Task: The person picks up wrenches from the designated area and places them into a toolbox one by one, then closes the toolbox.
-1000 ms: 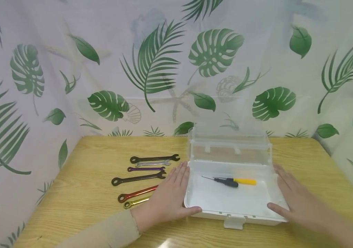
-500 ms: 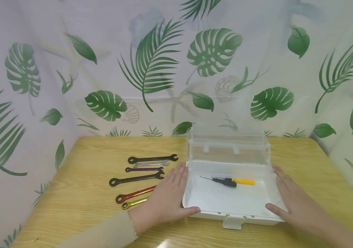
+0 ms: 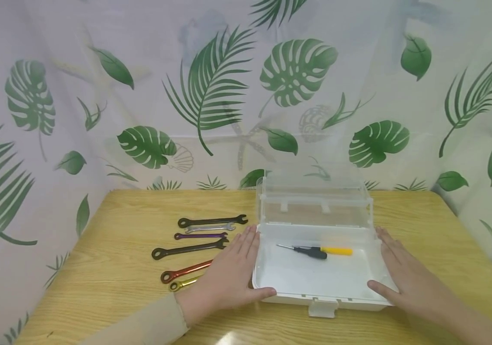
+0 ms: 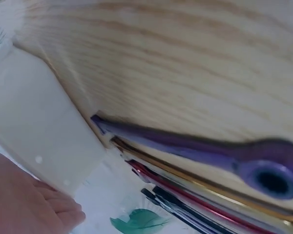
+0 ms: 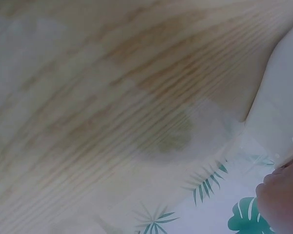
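A white plastic box (image 3: 313,301) stands on the table, its clear lid (image 3: 315,211) tipped back. My left hand (image 3: 233,270) lies along the box's left wall with straight fingers, the thumb over the front left corner of the rim. Against the right wall rests my right hand (image 3: 412,275), fingers extended and thumb over the rim. Inside the box lie a black-handled screwdriver (image 3: 312,252) and a yellow-handled screwdriver (image 3: 336,250), crossing each other. The left wrist view shows the box's outer wall (image 4: 44,107) beside my fingers; the right wrist view shows the opposite wall (image 5: 283,92).
Left of the box, several combination wrenches lie in a loose column, among them a black wrench (image 3: 213,221), a purple wrench (image 3: 200,235), a red wrench (image 3: 185,271) and a gold wrench (image 3: 181,283). A leaf-patterned cloth (image 3: 211,96) hangs behind the wooden table (image 3: 112,268).
The box has shifted slightly left on the table, with both hands against its sides and the screwdrivers inside it. The wrenches stay in place; the head view has turned slightly.
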`<state>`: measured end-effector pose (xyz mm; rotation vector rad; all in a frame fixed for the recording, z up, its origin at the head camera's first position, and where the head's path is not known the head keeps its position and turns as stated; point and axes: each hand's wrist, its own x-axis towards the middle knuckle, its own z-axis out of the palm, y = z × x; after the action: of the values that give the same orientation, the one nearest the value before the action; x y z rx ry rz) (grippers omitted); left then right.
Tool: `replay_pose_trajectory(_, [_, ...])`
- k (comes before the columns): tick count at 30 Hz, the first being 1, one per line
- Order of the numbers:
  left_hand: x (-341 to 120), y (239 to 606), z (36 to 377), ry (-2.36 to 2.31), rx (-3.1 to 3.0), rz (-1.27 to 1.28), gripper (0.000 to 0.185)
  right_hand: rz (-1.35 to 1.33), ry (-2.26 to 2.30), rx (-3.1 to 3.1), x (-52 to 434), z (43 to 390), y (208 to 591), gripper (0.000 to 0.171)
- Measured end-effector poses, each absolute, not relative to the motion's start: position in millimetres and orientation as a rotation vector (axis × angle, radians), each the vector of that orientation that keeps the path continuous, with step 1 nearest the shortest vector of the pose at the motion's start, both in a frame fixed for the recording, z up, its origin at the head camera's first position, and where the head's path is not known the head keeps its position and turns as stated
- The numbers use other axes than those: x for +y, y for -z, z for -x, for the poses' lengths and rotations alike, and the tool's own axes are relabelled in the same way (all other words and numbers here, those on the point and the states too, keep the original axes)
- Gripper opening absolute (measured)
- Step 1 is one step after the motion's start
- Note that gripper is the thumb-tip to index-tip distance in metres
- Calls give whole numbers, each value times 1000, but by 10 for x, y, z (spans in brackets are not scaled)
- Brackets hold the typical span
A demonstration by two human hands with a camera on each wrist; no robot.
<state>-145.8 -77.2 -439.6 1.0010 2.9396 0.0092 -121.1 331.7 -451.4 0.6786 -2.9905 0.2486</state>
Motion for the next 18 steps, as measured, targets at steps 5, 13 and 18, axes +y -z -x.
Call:
replay_pose_trajectory(5, [-880, 4394, 1528, -149, 2890, -1051, 109, -670, -221, -3008, 3319, 1193, 4520, 98])
replay_pose_trajectory(13, [-1072, 4392, 1648, -402, 2898, -1145, 89, -726, -70, -2938, 3344, 1202, 4502, 102])
replay_pose_trajectory(18, [-1160, 4382, 1731, -493, 2937, -1094, 80, -738, -40, -2940, 3338, 1205, 4474, 104])
